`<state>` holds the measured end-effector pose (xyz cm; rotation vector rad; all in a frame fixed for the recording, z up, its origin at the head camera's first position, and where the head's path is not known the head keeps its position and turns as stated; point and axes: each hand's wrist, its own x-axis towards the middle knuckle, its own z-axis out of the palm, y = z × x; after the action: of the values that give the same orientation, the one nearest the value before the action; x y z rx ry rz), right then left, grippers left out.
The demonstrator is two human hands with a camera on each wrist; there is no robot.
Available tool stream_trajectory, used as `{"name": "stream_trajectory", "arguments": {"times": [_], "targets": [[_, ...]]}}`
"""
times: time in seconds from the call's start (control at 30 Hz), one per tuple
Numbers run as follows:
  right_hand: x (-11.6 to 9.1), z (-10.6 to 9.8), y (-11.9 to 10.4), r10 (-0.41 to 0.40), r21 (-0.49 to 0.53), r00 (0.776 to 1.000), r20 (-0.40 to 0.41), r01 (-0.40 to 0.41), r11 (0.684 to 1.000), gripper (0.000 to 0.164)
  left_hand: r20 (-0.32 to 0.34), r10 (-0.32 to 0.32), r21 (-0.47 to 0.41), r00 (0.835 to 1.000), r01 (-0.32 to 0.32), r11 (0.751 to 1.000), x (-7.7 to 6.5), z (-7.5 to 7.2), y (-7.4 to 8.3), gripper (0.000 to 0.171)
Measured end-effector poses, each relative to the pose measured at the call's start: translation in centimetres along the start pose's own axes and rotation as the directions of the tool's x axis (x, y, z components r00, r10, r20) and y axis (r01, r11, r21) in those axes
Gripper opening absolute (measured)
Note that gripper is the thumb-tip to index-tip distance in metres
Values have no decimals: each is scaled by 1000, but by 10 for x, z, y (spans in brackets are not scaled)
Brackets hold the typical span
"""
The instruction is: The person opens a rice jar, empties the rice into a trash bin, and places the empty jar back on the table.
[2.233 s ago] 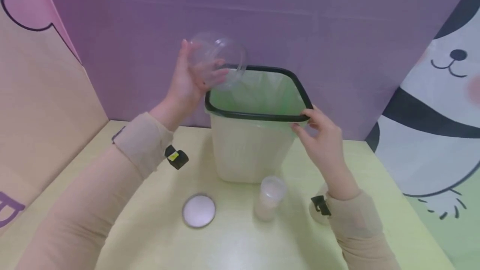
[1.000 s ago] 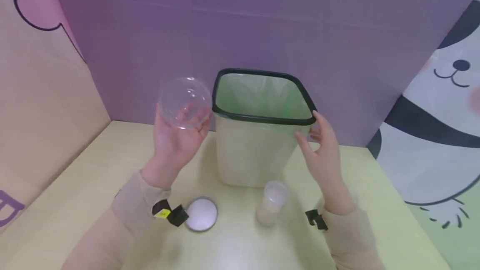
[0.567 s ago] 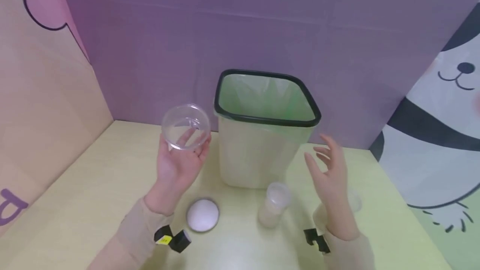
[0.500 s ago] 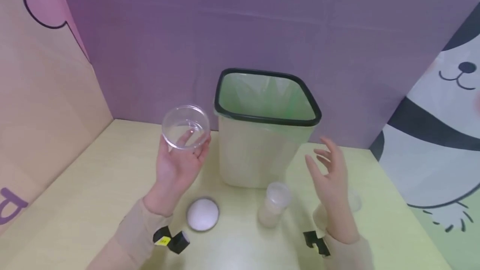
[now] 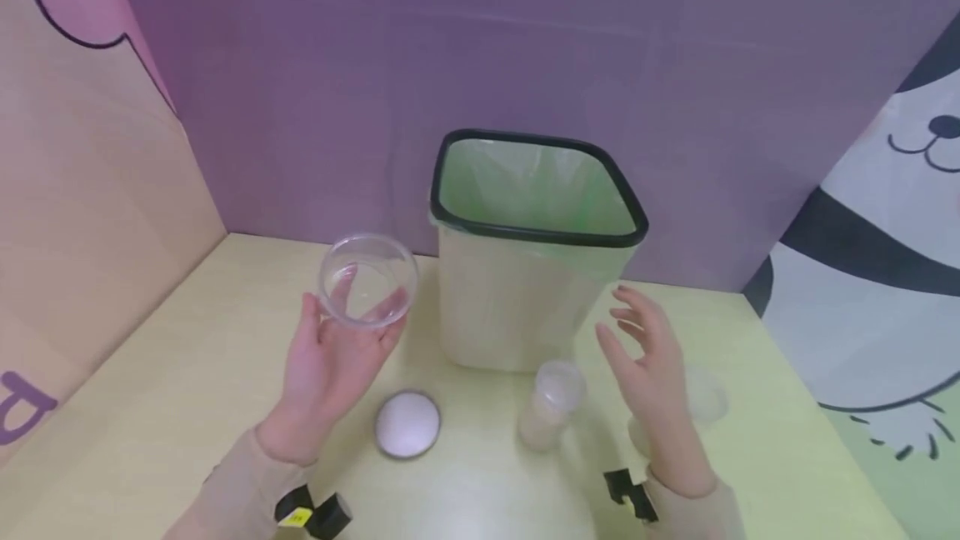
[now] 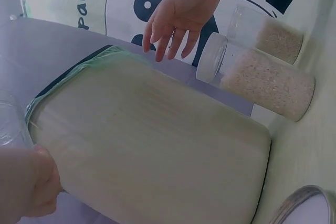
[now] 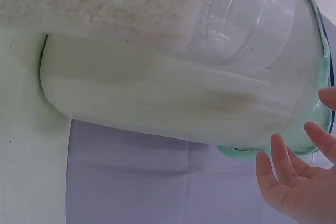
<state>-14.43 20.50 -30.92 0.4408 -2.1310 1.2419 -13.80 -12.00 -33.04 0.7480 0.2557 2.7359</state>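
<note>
In the head view my left hand (image 5: 326, 382) holds up a clear plastic bowl (image 5: 367, 282), its fingers showing through the plastic and its thumb at the left side. The bowl hangs just left of a pale trash bin (image 5: 517, 307), which has a black rim ring (image 5: 540, 237) and a green bag (image 5: 517, 186) lining it. My right hand (image 5: 648, 373) hovers to the right of the bin, fingers loosely bent and apart, holding nothing. Seen from the left wrist, the left hand's curled fingers (image 6: 44, 182) sit at the lower left beside the bowl's edge.
A clear lidded jar of pale grains (image 5: 551, 407) stands before the bin. A second jar (image 5: 707, 397) is partly hidden behind the right wrist. A round metal-rimmed thing with a white face (image 5: 407, 424) lies on the table (image 5: 480, 490). A purple wall (image 5: 300, 107) backs it.
My left hand has drawn the bowl away from over the bin's left rim, down and toward me. The right hand has let go of the bin's rim and dropped lower.
</note>
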Motion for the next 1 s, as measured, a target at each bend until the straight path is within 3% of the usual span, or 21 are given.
{"name": "stream_trajectory", "arguments": {"times": [0.2,0.4,0.53,0.63,0.77,0.93,1.0], "targets": [[0,-1,1,54,-5,998,21,-54,999,41,0,-90,24,996,90,996,-8,3,5,57],[1,1,0,39,-46,994,104,-35,998,37,23,-118,-71,993,119,990,-12,1,7,38],[-1,0,-2,4,-121,991,134,12,993,28,62,-141,-103,988,146,984,-15,-2,8,41],[-4,-1,-5,39,-169,985,167,-11,986,23,63,-151,-145,986,159,977,-18,-2,8,44],[-8,-1,-8,76,-200,969,234,-28,979,21,9,-133,-148,991,133,980,-20,-1,8,41],[-12,-1,-8,-6,-197,968,251,57,979,19,-120,-59,-96,991,48,994,-22,4,7,40],[-14,-1,-9,-35,-190,967,252,85,978,19,-128,-39,-53,991,32,998,-23,4,7,44]]}}
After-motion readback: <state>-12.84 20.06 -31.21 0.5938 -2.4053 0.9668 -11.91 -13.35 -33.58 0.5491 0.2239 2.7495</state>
